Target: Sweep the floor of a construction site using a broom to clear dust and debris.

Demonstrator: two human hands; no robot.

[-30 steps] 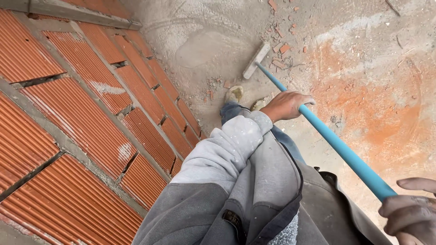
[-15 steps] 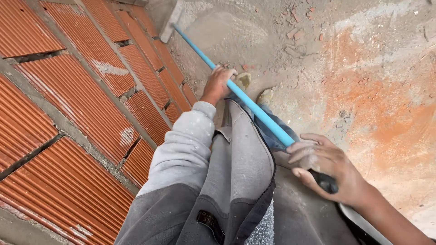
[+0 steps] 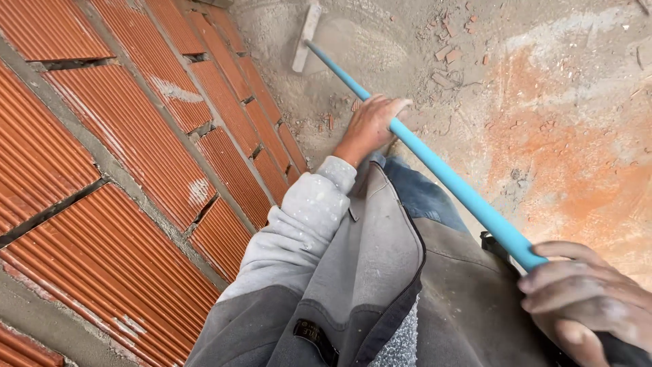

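Two hands grip one long blue handle (image 3: 441, 173). The left hand (image 3: 370, 126), frame centre, has its fingers (image 3: 394, 107) curled over it; the right hand (image 3: 584, 299), lower right, has its fingers closed round the near end. The handle slants to a pale flat head (image 3: 305, 37) at top centre, resting on the dusty concrete floor (image 3: 543, 102), beside a red brick wall (image 3: 102, 170) on the left.

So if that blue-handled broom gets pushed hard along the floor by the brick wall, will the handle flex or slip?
The blue handle runs dead straight between the left hand and right hand, so it is probably stiff. Its smooth, dusty surface may slide in a loose grip. The pale broom head looks narrow and light, so it could skip over the brick chips.
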